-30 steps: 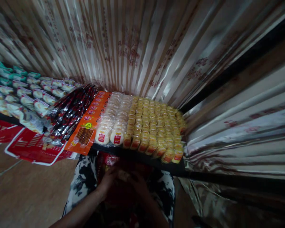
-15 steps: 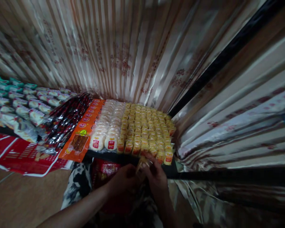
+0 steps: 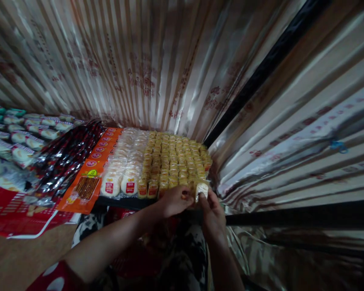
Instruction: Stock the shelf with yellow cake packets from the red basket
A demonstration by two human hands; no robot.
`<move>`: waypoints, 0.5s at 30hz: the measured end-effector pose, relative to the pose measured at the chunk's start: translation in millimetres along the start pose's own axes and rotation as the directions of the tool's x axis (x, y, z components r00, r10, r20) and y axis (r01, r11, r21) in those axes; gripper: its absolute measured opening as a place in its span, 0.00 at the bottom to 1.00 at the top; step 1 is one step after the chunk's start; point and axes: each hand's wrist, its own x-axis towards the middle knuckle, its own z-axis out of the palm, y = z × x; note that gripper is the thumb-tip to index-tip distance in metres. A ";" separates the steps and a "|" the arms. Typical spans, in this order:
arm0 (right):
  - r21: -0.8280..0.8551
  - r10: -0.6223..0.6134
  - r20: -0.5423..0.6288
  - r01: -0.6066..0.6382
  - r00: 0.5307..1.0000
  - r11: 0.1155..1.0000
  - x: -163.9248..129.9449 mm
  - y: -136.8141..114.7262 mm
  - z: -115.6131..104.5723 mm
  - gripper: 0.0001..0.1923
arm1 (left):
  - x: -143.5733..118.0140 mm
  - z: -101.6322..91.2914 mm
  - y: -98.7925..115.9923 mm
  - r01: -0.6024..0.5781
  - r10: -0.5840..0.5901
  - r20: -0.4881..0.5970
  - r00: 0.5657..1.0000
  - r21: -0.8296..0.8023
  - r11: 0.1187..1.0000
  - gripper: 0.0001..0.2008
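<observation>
My right hand (image 3: 214,214) pinches a small wrapped cake (image 3: 202,190), pale side toward me, at the front right end of the yellow-wrapped cakes (image 3: 177,155). Those cakes stand in tight rows on a dark shelf. Just left of it, my left hand (image 3: 176,201) has its fingers curled in front of the nearest cakes; what lies in them, if anything, is hidden. Beside the yellow rows stand two rows of round white cakes in clear wrappers (image 3: 130,184) with red labels.
An orange snack packet (image 3: 89,178), a heap of dark red and black packets (image 3: 68,157) and white-and-green packets (image 3: 24,133) continue leftward. A red printed bag (image 3: 27,218) hangs below. Striped curtain (image 3: 157,60) backs the shelf, with a black pole (image 3: 255,85) slanting at right.
Both hands have risen toward the shelf edge, the right one bringing the small cake up to the front of the rows. The view has shifted slightly right.
</observation>
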 end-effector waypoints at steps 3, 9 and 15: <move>-0.005 -0.017 0.016 0.017 1.000 1.000 6.3 2.7 -1.8 0.32 | 11.2 -14.6 14.3 -0.028 0.050 -0.141 0.989 0.148 0.989 0.17; -0.202 -0.275 0.027 0.275 0.961 0.940 12.5 3.9 -0.4 0.25 | 32.3 -17.2 31.0 -0.141 0.152 -0.051 0.987 0.175 0.974 0.20; -0.443 -0.515 0.119 0.510 0.849 0.737 16.1 -5.5 -4.6 0.18 | 39.3 -7.7 34.2 -0.089 0.105 -0.159 0.982 0.101 0.991 0.17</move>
